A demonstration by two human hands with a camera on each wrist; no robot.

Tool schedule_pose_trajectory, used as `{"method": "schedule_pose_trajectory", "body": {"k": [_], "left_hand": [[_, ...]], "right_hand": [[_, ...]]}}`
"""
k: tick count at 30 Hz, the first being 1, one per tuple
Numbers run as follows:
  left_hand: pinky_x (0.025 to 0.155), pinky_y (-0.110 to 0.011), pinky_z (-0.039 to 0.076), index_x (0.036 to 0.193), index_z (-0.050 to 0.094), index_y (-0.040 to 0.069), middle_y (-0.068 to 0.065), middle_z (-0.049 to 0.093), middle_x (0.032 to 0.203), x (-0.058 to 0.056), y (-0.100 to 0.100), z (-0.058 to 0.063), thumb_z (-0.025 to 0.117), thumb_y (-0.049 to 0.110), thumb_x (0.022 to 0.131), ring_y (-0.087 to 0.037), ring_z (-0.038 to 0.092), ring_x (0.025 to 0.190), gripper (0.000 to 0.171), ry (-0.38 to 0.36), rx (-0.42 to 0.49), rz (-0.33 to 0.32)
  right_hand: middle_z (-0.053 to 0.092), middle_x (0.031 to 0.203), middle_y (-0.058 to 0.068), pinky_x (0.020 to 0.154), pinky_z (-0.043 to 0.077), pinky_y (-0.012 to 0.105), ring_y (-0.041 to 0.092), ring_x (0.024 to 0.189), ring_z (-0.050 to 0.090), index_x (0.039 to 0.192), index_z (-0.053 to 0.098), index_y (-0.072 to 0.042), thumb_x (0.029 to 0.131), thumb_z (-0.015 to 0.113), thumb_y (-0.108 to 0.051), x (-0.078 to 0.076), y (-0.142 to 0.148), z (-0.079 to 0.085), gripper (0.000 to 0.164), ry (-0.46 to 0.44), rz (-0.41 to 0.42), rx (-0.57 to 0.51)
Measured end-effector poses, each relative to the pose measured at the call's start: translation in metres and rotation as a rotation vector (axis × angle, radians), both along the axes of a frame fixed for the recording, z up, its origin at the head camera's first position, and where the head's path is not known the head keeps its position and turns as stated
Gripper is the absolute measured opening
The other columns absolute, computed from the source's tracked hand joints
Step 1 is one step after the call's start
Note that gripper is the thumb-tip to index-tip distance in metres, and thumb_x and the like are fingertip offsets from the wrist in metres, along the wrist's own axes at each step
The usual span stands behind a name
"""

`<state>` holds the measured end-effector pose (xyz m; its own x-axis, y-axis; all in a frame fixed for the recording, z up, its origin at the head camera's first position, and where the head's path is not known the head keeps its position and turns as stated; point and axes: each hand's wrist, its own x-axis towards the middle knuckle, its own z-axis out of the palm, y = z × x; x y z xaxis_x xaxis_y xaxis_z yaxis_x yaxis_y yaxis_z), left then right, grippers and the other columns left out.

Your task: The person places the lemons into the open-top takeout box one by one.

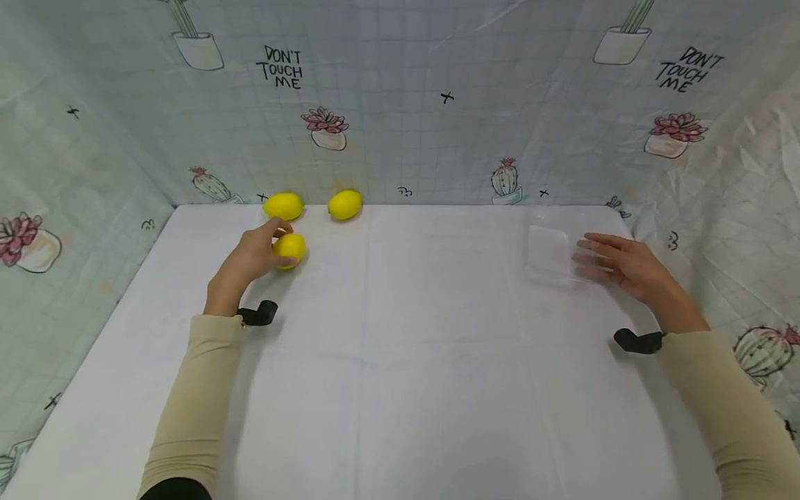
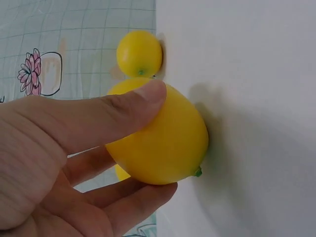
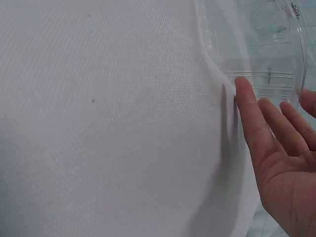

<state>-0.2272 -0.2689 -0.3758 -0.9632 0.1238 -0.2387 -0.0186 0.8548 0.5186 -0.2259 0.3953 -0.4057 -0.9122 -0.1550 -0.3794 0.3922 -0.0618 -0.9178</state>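
My left hand [image 1: 253, 255] grips a yellow lemon [image 2: 163, 133] between thumb and fingers, close over the white tabletop at the far left. A small green tip shows on that lemon in the left wrist view. Behind it, two more lemons rest at the table's back edge: one lemon [image 1: 283, 206] just beyond my fingers, another lemon [image 1: 345, 205] a little to the right. On the far right stands a clear plastic container [image 1: 547, 251]. My right hand [image 1: 628, 269] is at its right side, fingers extended, fingertips right at the container's wall in the right wrist view.
A white cloth [image 1: 437, 361] covers the table. Patterned curtains with cactus drawings hang along the back [image 1: 400, 104], the left and the right side. A black strap piece [image 1: 259, 314] sticks out at my left wrist, and a similar one [image 1: 637, 342] at my right.
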Motion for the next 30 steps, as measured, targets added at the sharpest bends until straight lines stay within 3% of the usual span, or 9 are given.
{"method": "schedule_pose_trajectory", "body": {"k": [4,12,16,19,26,30], "left_hand": [[0.114,-0.063,0.032,0.152,0.042,0.003,-0.030,0.043,0.151,0.000,0.000,-0.002,0.076,0.010,0.092,-0.048,0.039,0.136,0.069,0.041,-0.029,-0.035],[0.114,-0.063,0.033,0.137,0.051,0.000,-0.026,0.051,0.143,0.012,-0.004,-0.012,0.078,0.004,0.088,-0.045,0.044,0.131,0.056,0.110,0.011,-0.039],[0.115,-0.062,0.033,0.134,0.047,0.002,-0.026,0.050,0.144,0.013,-0.005,-0.014,0.079,0.002,0.087,-0.044,0.046,0.130,0.057,0.146,0.029,-0.059],[0.116,-0.061,0.032,0.142,0.046,0.003,-0.027,0.048,0.147,0.013,-0.004,-0.014,0.079,0.002,0.088,-0.044,0.044,0.133,0.063,0.156,0.037,-0.065],[0.118,-0.057,0.030,0.150,0.049,0.005,-0.021,0.049,0.151,0.013,0.012,-0.012,0.080,0.004,0.088,-0.042,0.040,0.142,0.070,0.194,0.087,-0.040],[0.117,-0.055,0.034,0.149,0.052,0.007,-0.017,0.052,0.150,0.016,0.025,-0.010,0.081,0.005,0.086,-0.038,0.044,0.140,0.069,0.246,0.132,-0.043]], "right_hand": [[0.070,0.125,-0.011,0.094,0.057,0.037,0.014,0.114,0.069,0.152,0.043,-0.012,0.103,0.061,-0.022,-0.001,-0.001,-0.002,0.054,0.005,0.013,0.008],[0.068,0.127,-0.011,0.093,0.057,0.037,0.012,0.114,0.069,0.160,0.025,-0.004,0.104,0.059,-0.021,-0.004,-0.005,-0.008,0.067,0.030,0.044,0.040],[0.069,0.127,-0.010,0.093,0.057,0.038,0.013,0.114,0.069,0.158,0.030,-0.005,0.104,0.059,-0.021,-0.004,-0.007,-0.008,0.063,0.048,0.039,0.022],[0.069,0.127,-0.009,0.093,0.058,0.038,0.014,0.115,0.069,0.156,0.036,-0.007,0.104,0.060,-0.020,-0.006,-0.008,-0.008,0.058,0.054,0.036,0.008],[0.067,0.129,-0.012,0.092,0.058,0.036,0.010,0.114,0.068,0.161,0.020,-0.002,0.104,0.058,-0.022,-0.009,-0.010,-0.007,0.071,0.064,0.051,0.058],[0.067,0.128,-0.013,0.090,0.059,0.034,0.009,0.112,0.069,0.161,0.021,-0.002,0.104,0.059,-0.023,-0.009,-0.008,-0.006,0.071,0.077,0.058,0.077]]}}
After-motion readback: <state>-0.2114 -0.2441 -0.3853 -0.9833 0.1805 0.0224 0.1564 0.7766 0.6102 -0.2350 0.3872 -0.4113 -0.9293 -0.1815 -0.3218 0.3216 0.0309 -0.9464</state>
